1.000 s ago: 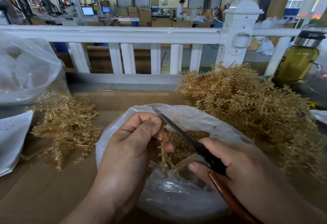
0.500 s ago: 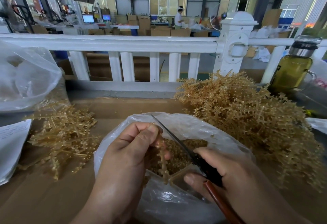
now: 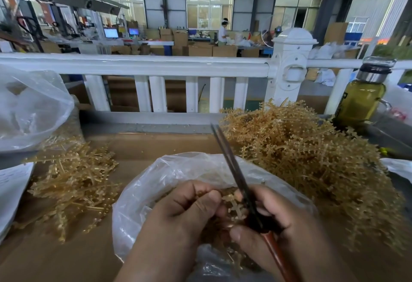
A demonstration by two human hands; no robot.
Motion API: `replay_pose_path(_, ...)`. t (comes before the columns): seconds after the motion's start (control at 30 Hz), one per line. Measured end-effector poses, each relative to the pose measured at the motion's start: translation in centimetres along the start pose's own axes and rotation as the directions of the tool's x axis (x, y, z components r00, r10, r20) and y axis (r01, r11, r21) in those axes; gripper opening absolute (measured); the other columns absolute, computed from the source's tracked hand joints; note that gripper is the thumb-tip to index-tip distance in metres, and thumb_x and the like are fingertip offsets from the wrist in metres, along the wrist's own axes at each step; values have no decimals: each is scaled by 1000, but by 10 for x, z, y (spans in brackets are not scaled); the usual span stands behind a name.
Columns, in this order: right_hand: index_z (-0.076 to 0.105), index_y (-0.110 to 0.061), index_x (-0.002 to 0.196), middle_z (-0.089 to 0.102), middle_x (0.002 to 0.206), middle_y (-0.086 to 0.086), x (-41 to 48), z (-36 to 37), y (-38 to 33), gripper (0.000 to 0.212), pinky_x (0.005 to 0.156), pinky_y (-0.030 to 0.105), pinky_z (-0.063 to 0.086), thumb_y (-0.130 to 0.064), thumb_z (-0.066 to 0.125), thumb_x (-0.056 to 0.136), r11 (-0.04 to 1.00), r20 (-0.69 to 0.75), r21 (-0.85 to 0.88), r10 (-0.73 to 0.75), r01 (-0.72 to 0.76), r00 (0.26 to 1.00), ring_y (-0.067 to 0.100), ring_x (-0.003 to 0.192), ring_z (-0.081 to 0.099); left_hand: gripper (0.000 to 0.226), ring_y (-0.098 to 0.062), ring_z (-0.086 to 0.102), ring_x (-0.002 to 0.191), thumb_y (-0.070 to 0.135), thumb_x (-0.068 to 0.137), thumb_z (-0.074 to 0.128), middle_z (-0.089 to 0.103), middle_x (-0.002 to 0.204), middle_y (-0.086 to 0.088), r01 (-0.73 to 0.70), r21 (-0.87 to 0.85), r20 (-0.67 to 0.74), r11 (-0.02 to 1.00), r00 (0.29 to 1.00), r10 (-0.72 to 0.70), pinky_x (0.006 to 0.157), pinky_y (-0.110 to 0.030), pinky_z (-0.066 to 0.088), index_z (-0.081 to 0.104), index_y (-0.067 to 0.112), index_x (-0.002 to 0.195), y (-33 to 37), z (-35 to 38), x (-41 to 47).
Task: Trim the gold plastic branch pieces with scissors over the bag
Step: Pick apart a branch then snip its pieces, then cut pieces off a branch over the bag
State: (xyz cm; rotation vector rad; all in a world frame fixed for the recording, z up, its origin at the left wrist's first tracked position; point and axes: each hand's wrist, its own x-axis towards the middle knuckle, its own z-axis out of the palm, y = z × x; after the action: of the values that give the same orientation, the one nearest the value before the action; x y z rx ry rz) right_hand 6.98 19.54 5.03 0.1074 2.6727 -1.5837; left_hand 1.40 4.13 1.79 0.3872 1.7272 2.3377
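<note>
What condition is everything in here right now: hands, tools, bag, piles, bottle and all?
left hand, pinching a gold branch piece over the bag.
right hand, gripping the scissors.
scissors, blades nearly closed, tips pointing up and away.
bag, open, gold bits inside.
large gold pile, heaped loose at right.
small gold pile, spread loose at left.
bottle, upright, lid on, yellowish liquid inside.

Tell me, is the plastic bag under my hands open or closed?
Open. The bag has its rim spread wide, and gold trimmings show inside it.
</note>
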Motion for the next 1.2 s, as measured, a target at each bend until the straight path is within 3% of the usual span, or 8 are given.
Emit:
replay_pose_path(0.13,69,-44,86,76,86,-16,-7,3,9,36,79,12,48,-12,82,77,996,-168,27,-84,89,982,-3,82,70,22,-38,66,66,24,72,81,67,77,-29,20,22,26,1000,999,-21,57,-38,57,72,4,73,1,-1,-1)
replay_pose_path(0.23,67,-48,99,77,89,-9,-5,5,18,48,79,17,52,-7,81,78,981,-174,83,-159,176,972,4,82,72,19,-36,68,70,24,67,74,70,80,-23,56,21,62,998,996,-57,63,-39,57,75,8,77,3,-1,-2)
replay_pose_path(0.4,71,-39,109,74,81,-5,-2,2,30,49,69,9,50,-40,81,61,950,-356,118,-233,291,905,5,74,72,34,-37,72,71,10,55,85,73,88,-29,180,-129,171,975,973,-157,56,-39,60,78,3,87,9,1,-5)
replay_pose_path(0.6,74,-26,104,67,75,19,2,0,27,79,55,39,55,-44,97,31,735,-368,613,-60,291,928,37,62,70,42,-38,74,83,13,53,85,74,99,-29,174,-119,326,978,937,-127,68,-40,61,79,8,94,15,-1,-9)
replay_pose_path(0.73,72,-29,111,74,89,14,2,-3,28,92,80,56,56,-56,96,26,764,-309,596,-66,247,949,38,81,74,33,-38,74,79,3,62,85,74,89,-28,48,-41,237,998,971,-37,71,-39,59,81,14,93,10,6,-13)
replay_pose_path(0.93,76,-31,100,72,79,11,3,-5,27,63,56,28,56,-33,88,38,787,-312,546,-129,288,941,33,63,73,30,-31,62,52,8,51,86,64,63,-26,35,-83,77,996,997,-28,49,-32,49,79,9,80,4,7,-2)
replay_pose_path(1.07,74,-30,102,70,81,9,5,-7,31,50,56,26,54,-20,84,54,787,-369,506,-172,353,913,29,61,71,36,-27,59,44,22,42,88,63,61,-22,160,-115,117,980,982,-146,41,-28,47,76,3,71,7,6,-2)
replay_pose_path(1.2,74,-30,102,70,80,5,8,-4,38,44,55,28,54,-13,81,62,768,-403,503,-198,397,894,23,61,69,46,-23,66,57,27,60,86,69,75,-16,215,-118,258,969,949,-179,50,-28,53,76,2,97,10,1,-6)
